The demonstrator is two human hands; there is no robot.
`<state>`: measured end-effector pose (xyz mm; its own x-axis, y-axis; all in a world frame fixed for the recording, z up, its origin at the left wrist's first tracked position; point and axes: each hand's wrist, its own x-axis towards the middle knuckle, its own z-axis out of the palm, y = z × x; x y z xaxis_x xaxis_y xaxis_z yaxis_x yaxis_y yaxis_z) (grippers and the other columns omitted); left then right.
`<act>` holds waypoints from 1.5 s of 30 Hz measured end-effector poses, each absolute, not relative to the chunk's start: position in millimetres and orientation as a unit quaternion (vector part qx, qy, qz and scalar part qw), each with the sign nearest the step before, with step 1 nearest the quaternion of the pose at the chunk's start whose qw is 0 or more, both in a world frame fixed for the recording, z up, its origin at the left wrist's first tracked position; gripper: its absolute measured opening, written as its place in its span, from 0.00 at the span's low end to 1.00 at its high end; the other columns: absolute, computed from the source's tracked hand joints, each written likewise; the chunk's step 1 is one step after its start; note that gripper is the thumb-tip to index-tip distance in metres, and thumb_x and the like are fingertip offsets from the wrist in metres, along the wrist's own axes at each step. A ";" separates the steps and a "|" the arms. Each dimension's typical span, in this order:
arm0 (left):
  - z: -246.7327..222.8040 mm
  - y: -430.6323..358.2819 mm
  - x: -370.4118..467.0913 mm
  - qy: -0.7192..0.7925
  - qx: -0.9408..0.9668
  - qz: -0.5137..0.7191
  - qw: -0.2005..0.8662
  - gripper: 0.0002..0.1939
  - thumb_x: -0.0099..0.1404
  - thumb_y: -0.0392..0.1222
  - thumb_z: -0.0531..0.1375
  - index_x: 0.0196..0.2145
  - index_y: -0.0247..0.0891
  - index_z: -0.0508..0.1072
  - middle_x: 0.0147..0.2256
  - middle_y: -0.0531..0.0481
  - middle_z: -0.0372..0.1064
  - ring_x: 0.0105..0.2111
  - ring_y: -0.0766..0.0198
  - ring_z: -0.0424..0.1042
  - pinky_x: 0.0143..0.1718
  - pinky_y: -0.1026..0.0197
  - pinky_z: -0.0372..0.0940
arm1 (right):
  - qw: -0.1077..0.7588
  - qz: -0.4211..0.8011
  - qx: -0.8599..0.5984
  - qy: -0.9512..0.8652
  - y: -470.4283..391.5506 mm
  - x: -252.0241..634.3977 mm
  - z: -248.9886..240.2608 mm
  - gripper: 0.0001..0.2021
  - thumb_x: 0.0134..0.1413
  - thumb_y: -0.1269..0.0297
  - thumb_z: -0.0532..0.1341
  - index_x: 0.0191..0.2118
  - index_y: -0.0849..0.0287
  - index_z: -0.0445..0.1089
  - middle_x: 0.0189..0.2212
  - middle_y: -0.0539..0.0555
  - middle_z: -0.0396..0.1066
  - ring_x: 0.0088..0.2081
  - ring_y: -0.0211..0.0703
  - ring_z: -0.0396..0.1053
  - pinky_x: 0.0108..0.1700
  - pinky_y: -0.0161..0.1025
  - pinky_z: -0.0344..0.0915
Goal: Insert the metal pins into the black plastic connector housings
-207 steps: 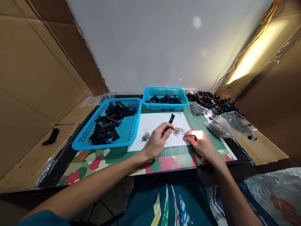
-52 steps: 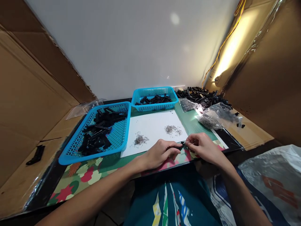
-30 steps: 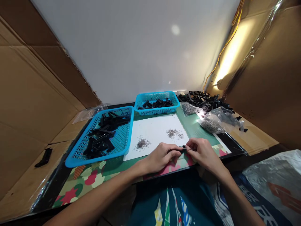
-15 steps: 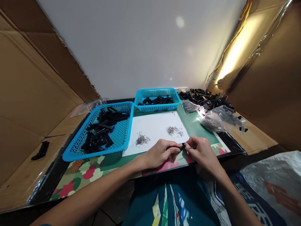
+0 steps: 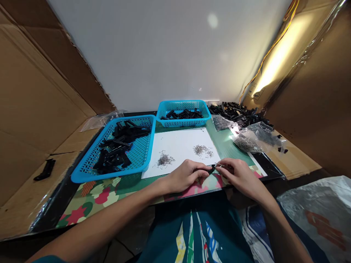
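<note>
Pinching a black part (image 5: pixel 212 169) over the worktop (image 5: pixel 225 140): left hand (image 5: pixel 186 176), fingers closed. Right hand (image 5: pixel 238 171), fingertips together just beside it, holds a thin item (image 5: pixel 219 164), indistinct.

Black part (image 5: pixel 212 168) mostly hidden by hands (image 5: pixel 184 176).

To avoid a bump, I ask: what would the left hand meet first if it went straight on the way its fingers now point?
Most likely the right hand, just past the black part that the left hand holds; whether the right hand touches that part is unclear.
</note>
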<state>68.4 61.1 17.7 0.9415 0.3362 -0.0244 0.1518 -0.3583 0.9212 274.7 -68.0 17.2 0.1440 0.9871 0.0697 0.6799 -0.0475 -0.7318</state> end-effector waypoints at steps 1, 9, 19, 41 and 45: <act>17.4 61.4 68.1 0.149 0.822 0.082 0.544 0.18 0.75 0.40 0.56 0.55 0.30 0.79 0.29 0.46 0.79 0.28 0.63 0.77 0.36 0.64 0.70 | 0.332 0.233 -0.681 -0.609 -69.6 276.9 17.2 0.12 0.70 0.59 0.57 0.40 0.57 0.76 0.33 0.54 0.78 0.33 0.46 0.72 0.36 0.38 0.62; 16.3 62.4 66.9 0.141 0.822 0.079 0.546 0.18 0.75 0.40 0.57 0.56 0.32 0.79 0.32 0.45 0.82 0.29 0.63 0.79 0.38 0.63 0.72 | 0.477 0.068 -0.681 -0.552 -68.2 280.5 10.6 0.10 0.65 0.59 0.63 0.40 0.53 0.82 0.45 0.58 0.78 0.46 0.53 0.76 0.50 0.47 0.70; 17.2 61.5 67.6 0.133 0.827 0.083 0.540 0.19 0.75 0.37 0.56 0.58 0.32 0.78 0.32 0.45 0.82 0.29 0.63 0.79 0.39 0.64 0.72 | 0.653 0.206 -0.646 -0.337 -55.9 244.7 -5.5 0.14 0.50 0.54 0.75 0.31 0.58 0.74 0.25 0.54 0.79 0.28 0.49 0.79 0.33 0.43 0.78; 14.6 59.5 68.0 0.139 0.807 0.088 0.567 0.17 0.76 0.41 0.55 0.54 0.30 0.78 0.30 0.47 0.77 0.28 0.63 0.78 0.36 0.63 0.71 | 0.594 0.145 -0.677 -0.410 -52.6 240.1 -11.9 0.13 0.58 0.55 0.69 0.30 0.56 0.70 0.23 0.52 0.76 0.26 0.44 0.75 0.32 0.37 0.70; 26.7 53.2 62.8 0.138 0.828 0.153 0.521 0.20 0.77 0.47 0.55 0.58 0.33 0.74 0.34 0.47 0.76 0.31 0.64 0.75 0.37 0.63 0.69 | 0.680 0.147 -0.627 -0.351 -52.6 238.4 -15.9 0.11 0.61 0.56 0.68 0.36 0.58 0.72 0.28 0.53 0.78 0.31 0.45 0.77 0.32 0.37 0.72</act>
